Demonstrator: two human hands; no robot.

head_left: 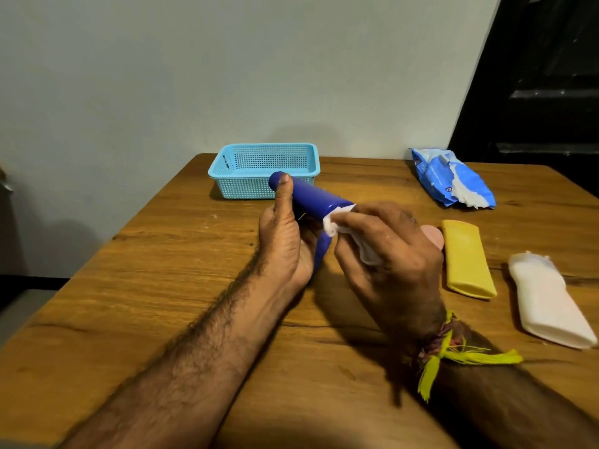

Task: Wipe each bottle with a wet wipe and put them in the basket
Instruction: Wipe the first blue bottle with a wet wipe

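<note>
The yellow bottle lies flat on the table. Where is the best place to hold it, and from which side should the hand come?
Grip the yellow bottle across its two long edges near the middle, coming from above. It lies flat on the table, so only top and sides are free. The white bottle lies apart on its right, leaving room for fingers.

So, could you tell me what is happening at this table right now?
A person holds a dark blue plastic bottle in the left hand and rubs it with a white wet wipe gripped in the right hand. The light blue perforated basket looks empty. A yellow bottle and white bottle lie waiting.
</note>
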